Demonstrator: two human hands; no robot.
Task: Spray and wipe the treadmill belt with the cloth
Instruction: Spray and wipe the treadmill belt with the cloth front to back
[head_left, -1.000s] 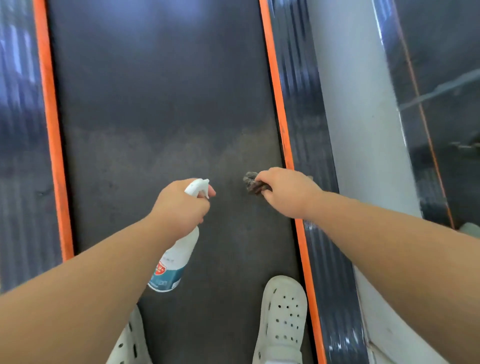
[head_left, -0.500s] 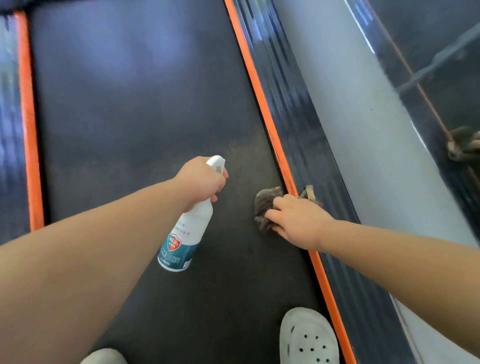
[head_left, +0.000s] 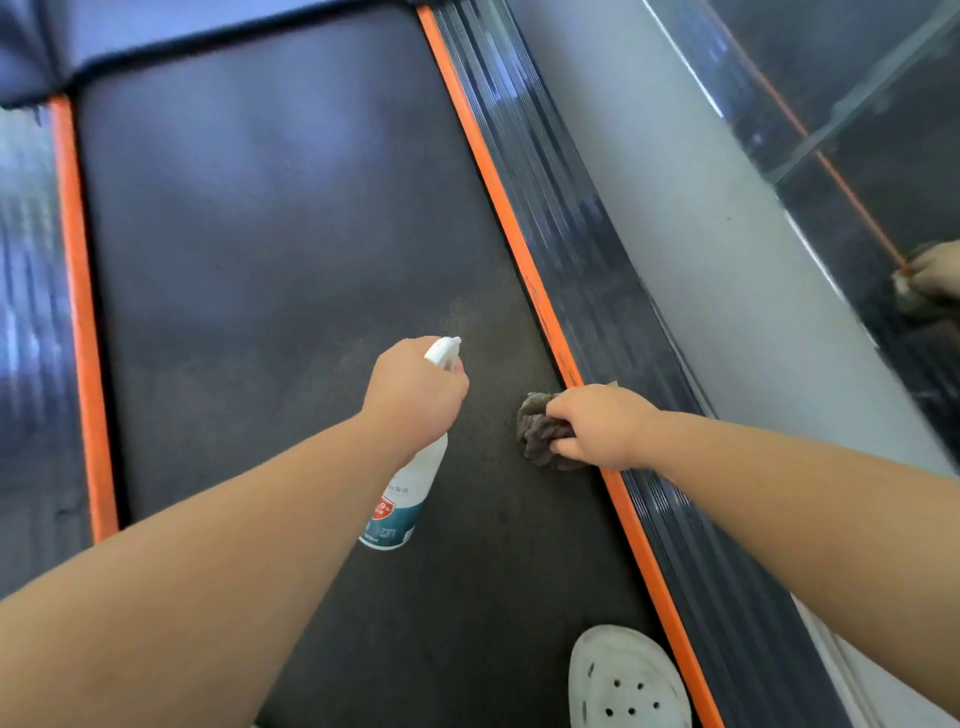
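My right grip (head_left: 602, 426) bunches the soft, limp cloth (head_left: 540, 434) on the belt (head_left: 285, 260); my left grip (head_left: 415, 389) clamps the light-looking spray bottle (head_left: 410, 493) at its neck.

Dark treadmill belt (head_left: 270, 260) bears cloth (head_left: 537, 434) and white clog (head_left: 623, 680).

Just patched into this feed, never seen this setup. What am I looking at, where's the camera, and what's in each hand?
No machine arm here: a person works bare-handed, and the one picture comes from a camera on their head, looking down. The wide dark surface is the treadmill belt, edged by an orange strip and a ribbed black rail. The left hand grips a white spray bottle, nozzle aimed forward over the belt. The right hand clutches a bunched brown cloth down at the belt's right edge. The white shoe at the bottom is the person's foot on the belt. The small hand far right is only a reflection.
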